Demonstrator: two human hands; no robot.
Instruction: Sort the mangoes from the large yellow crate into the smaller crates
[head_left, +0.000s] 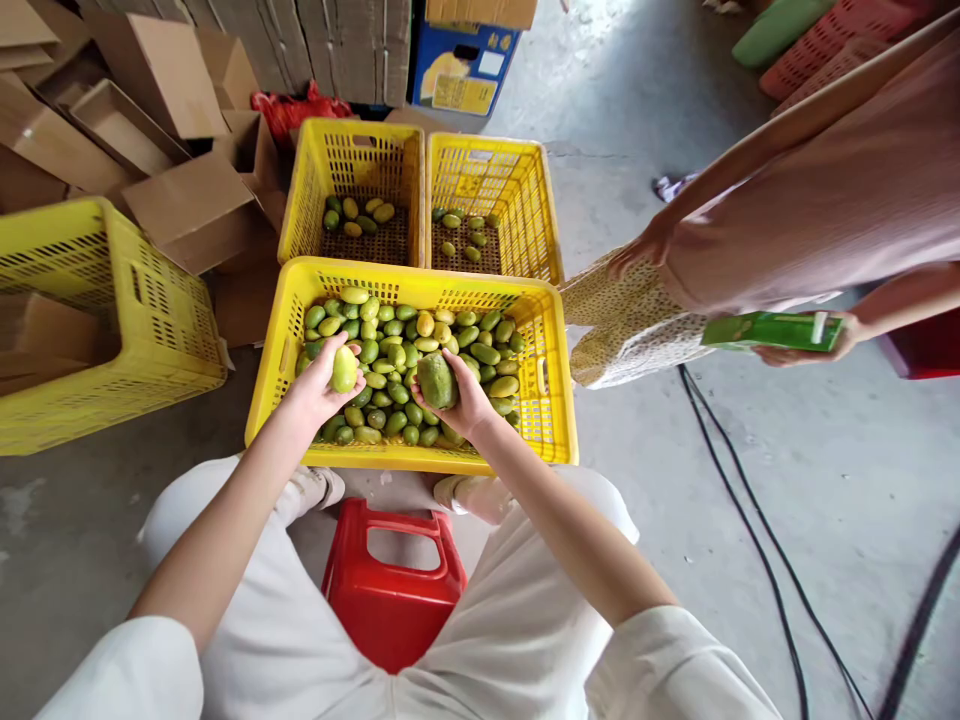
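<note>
Near yellow crate (pixel 405 459), mango heap (pixel 396 356) inside.
My left hand (pixel 321 390) holds a yellow-green mango (pixel 344 370), my right hand (pixel 468 402) a larger dark-green mango (pixel 437 381), both over the heap. I judge them light, firm, smooth enough to slip, easily bruised; best cupped around the fat middle, not pinched at the ends.

Yellow crates (pixel 420 461) on grey floor (pixel 645 480)

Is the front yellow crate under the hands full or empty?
Partly full: green and yellowish fruit lies heaped inside the front yellow crate, with bare lattice wall showing to its right.
</note>
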